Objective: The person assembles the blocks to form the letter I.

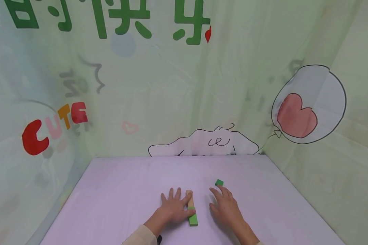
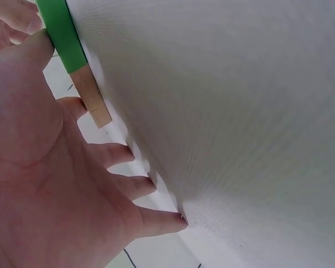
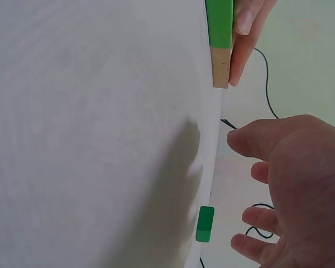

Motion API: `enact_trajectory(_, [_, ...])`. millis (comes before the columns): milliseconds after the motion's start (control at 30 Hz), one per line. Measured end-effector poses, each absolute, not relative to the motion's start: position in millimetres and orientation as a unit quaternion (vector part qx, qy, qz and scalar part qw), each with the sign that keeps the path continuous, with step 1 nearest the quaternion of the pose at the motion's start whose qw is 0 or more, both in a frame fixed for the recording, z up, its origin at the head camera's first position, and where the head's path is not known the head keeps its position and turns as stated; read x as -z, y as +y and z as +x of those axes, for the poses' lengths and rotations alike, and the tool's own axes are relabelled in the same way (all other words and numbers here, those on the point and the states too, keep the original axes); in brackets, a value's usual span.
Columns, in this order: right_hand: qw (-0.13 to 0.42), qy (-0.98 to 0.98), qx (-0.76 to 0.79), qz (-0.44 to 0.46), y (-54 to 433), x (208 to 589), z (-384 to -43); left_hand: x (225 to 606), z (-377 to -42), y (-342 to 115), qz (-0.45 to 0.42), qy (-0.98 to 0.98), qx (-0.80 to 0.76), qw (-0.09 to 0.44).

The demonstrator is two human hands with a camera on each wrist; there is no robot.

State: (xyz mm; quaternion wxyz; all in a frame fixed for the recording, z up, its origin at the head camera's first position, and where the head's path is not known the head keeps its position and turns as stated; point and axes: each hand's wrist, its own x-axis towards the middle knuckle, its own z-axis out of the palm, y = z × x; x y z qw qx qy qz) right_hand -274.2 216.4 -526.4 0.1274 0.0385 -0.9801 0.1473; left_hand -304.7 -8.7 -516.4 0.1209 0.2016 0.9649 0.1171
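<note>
Near the front middle of the table, a light green block (image 1: 193, 219) and a natural wood block (image 1: 189, 196) lie end to end in a narrow row. My left hand (image 1: 174, 209) is spread palm down beside them. Its thumb touches the green block and its index finger the wood one; the thumb covers part of the row. To the right, my right hand (image 1: 228, 207) hovers over the table with loosely bent fingers, holding nothing. Just beyond its fingertips sits a small darker green block (image 1: 219, 182), which appears apart from the hand in the right wrist view.
The table (image 1: 125, 183) has a pale lilac cover. Hanging fabric (image 1: 171, 85) with printed drawings and letters encloses its back and both sides. A small black object (image 1: 159, 239) shows beside the left sleeve (image 1: 141, 236).
</note>
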Motion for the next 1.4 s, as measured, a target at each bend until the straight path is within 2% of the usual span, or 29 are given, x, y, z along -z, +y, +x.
enact_trajectory(567, [0.128, -0.981, -0.144, 0.02, 220.9, 528.4, -282.7, 518.2, -305.3, -9.3, 0.204, 0.965, -0.117, 0.119])
enact_trajectory(900, [0.102, -0.983, -0.15, -0.012, 221.7, 529.3, -288.1, 517.4, -304.5, -8.7, 0.204, 0.965, -0.12, 0.111])
enact_trajectory(1400, [0.114, -0.981, -0.158, 0.011, 229.3, 531.2, -287.5, 513.9, -301.2, -8.5, 0.206, 0.965, -0.119, 0.111])
